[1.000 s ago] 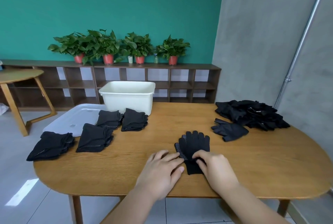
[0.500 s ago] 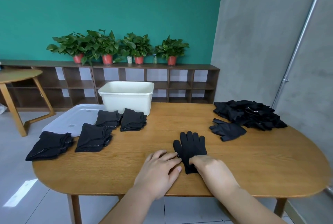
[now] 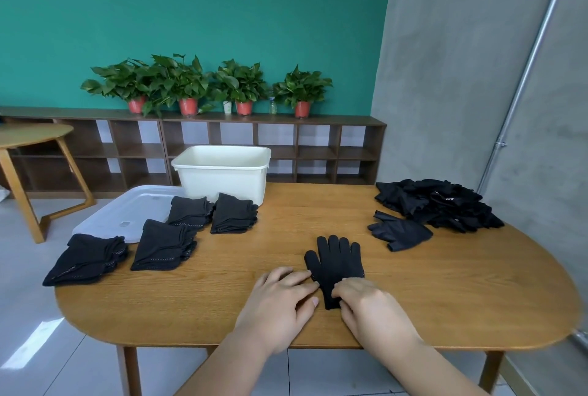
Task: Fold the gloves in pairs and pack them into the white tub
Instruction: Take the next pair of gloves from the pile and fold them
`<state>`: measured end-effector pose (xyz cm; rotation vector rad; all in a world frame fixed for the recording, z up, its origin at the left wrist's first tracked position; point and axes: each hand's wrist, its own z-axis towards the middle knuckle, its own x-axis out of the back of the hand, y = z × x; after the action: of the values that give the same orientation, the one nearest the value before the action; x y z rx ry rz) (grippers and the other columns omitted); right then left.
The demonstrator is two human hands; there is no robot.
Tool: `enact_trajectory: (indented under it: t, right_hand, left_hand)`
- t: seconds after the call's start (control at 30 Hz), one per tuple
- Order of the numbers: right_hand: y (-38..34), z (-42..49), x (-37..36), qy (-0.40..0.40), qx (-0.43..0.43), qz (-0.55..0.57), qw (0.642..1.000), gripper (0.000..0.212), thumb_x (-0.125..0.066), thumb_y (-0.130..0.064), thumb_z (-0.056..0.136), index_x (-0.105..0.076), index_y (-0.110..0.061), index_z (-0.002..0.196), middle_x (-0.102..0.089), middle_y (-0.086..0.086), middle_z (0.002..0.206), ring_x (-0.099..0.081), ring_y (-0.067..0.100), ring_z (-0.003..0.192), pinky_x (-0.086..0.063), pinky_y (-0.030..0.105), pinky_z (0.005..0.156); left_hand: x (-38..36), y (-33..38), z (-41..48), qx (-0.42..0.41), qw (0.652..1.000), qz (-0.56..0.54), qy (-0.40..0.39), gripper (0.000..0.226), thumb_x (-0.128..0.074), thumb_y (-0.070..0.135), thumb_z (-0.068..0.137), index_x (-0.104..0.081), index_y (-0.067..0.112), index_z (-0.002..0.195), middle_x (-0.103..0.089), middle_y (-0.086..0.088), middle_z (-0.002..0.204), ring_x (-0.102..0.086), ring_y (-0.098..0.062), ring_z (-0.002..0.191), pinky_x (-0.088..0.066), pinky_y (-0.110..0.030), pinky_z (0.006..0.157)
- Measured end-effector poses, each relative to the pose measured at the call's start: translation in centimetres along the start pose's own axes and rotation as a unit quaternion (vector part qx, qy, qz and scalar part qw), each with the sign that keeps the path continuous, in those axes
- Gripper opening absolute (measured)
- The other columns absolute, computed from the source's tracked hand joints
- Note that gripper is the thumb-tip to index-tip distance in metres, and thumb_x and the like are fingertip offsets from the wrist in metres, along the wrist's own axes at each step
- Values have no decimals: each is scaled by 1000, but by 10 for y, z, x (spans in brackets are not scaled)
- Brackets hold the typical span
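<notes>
Black glove (image 3: 337,263): laid flat on the wooden table (image 3: 445,297) near the front edge, fingers pointed away from the person. White grip dots are seen along its side edges. Whether a second glove is stacked under it cannot be told.
Left hand (image 3: 280,306): fingers held straight and flat on the table, with the tips touching the glove's left edge; nothing is gripped.
Right hand (image 3: 374,311): fingers curled over the glove's cuff end, and the cuff is pinched.
White tub (image 3: 222,177): stood at the far side of the table, well apart from the glove. Its inside is mostly hidden by the rim.
Lid (image 3: 124,214): laid flat left of the tub, overhanging the table edge.
Folded stacks (image 3: 164,244): four dark stacks placed at the left, between the tub and the front edge. Two are partly on the lid.
Loose glove pile (image 3: 442,206): heaped at the far right of the table.
Fingerless glove (image 3: 402,233): laid apart, just in front of the pile.
Background: potted plants (image 3: 191,86) are lined on a low shelf (image 3: 318,141).
</notes>
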<state>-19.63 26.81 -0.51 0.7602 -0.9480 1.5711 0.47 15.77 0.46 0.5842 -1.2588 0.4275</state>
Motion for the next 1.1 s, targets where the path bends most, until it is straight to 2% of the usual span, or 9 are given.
enact_trajectory:
  t: [0.17,0.27,0.37,0.47,0.6,0.67,0.8,0.93,1.1]
  right_hand:
    - [-6,1,10,31,-37,-5,999,23,-65,-11,88,-73,-24,105,-67,-13,108,-64,7,100,-52,17,77]
    - [-7,15,9,50,-76,12,996,33,-65,-5,91,-73,-20,119,-67,-8,124,-62,11,115,-49,18,92]
    - [-4,32,5,-40,-143,40,988,49,-53,-20,102,-52,-24,151,-54,-6,152,-47,14,141,-39,25,115]
    - [5,48,3,-132,-204,-63,968,56,-39,-39,109,-30,-28,163,-32,-6,168,-21,22,157,-18,41,128]
    - [4,69,3,-211,-198,-27,957,60,-33,-48,111,-20,-29,166,-12,-4,175,-4,22,161,-12,45,130]
    - [5,77,0,-261,-190,-61,945,61,-28,-50,111,-15,-30,167,-5,-2,176,0,24,162,-11,48,130]
    - [4,100,-6,-192,-181,-115,958,59,-24,-46,112,-15,-26,167,-4,2,176,1,28,161,-10,46,130]
    - [3,104,-25,-257,-197,-85,942,72,-15,-65,106,0,-31,168,10,0,175,11,23,161,1,46,131]
    - [9,109,-32,-262,-226,-90,934,80,-7,-79,97,8,-39,165,15,-3,174,14,24,161,2,48,130]
  left_hand:
    - [4,5,-4,3,1000,-12,20,56,-25,62,109,-35,41,160,-21,24,168,-19,-8,154,-19,-36,127]
    - [4,4,-4,-30,999,1,25,56,-22,64,109,-31,44,161,-19,22,170,-15,-8,156,-18,-36,127]
    - [3,2,-3,-37,999,-8,-1,56,-21,66,109,-40,46,157,-28,24,168,-13,-7,157,-14,-35,127]
    - [3,1,-3,-33,999,-18,0,56,-23,67,108,-44,47,156,-30,25,167,-14,-5,157,-13,-34,127]
    - [2,0,-1,-30,999,-26,-1,54,-27,67,108,-45,48,155,-29,26,167,-14,-5,157,-13,-34,126]
    - [2,0,-1,-31,999,-27,2,54,-28,67,107,-45,48,154,-30,25,167,-15,-5,156,-15,-34,126]
    - [0,0,-1,-35,999,-27,8,53,-28,66,108,-46,48,154,-30,22,167,-16,-6,155,-15,-33,126]
    - [1,-1,-2,-26,999,-33,28,53,-30,64,108,-45,42,154,-33,23,162,-20,-5,153,-18,-32,127]
    - [2,-1,-1,-1,998,-49,50,51,-31,61,108,-45,34,149,-34,22,151,-26,-6,145,-28,-33,122]
